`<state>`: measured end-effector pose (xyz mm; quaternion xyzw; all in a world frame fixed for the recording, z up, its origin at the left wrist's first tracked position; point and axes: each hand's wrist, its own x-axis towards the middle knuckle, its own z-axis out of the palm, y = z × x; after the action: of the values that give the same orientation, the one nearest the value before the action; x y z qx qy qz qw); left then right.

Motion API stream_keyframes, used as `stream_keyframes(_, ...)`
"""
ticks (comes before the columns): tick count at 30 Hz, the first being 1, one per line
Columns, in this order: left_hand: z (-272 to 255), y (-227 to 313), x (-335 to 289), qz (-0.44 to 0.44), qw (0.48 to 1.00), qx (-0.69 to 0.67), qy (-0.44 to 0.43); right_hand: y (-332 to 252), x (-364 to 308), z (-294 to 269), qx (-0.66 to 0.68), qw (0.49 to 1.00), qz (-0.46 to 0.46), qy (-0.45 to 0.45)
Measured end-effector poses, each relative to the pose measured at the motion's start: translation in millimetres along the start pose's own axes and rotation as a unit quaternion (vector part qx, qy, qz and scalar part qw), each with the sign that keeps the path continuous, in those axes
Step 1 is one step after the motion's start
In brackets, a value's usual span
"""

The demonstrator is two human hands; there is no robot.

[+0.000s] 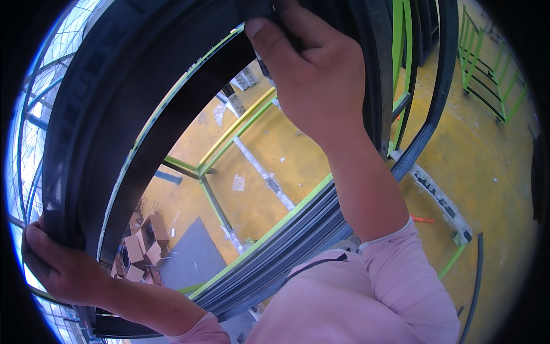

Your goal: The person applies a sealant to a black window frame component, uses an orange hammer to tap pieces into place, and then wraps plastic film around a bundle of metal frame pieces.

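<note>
A wide, dark long profile (pixel 97 120) fills the upper left, close to the camera, bowed in this view and edged with a thin pale-green strip. My left hand (pixel 71 269) grips its lower-left end, thumb on the near side. At the top, my right hand (pixel 318 77) is closed on the profile's upper part, thumb toward the left; some of its fingertips are lost in shadow. Below, a stack of long dark strips (pixel 286 246) lies along a green metal frame (pixel 206 189), in front of my body.
Cardboard boxes (pixel 143 243) with raised flaps sit on the yellow floor (pixel 258 183) at lower left, beside a grey mat (pixel 197 252). A wrapped bar (pixel 438 198) juts out on the right. Farther right stands a green wheeled rack (pixel 492 80); a dark strip (pixel 474 286) lies below it.
</note>
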<state>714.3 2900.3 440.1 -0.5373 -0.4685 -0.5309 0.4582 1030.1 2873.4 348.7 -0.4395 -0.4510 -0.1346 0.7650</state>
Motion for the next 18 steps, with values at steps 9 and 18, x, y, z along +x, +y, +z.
stream_keyframes(9,-1,6,2,0.001,1.0,-0.001,0.006,27,7,6,0.064,0.997,-0.015,0.027)
stream_keyframes(18,-1,3,6,0.001,1.0,0.016,0.006,24,1,14,0.082,0.996,-0.014,0.016)
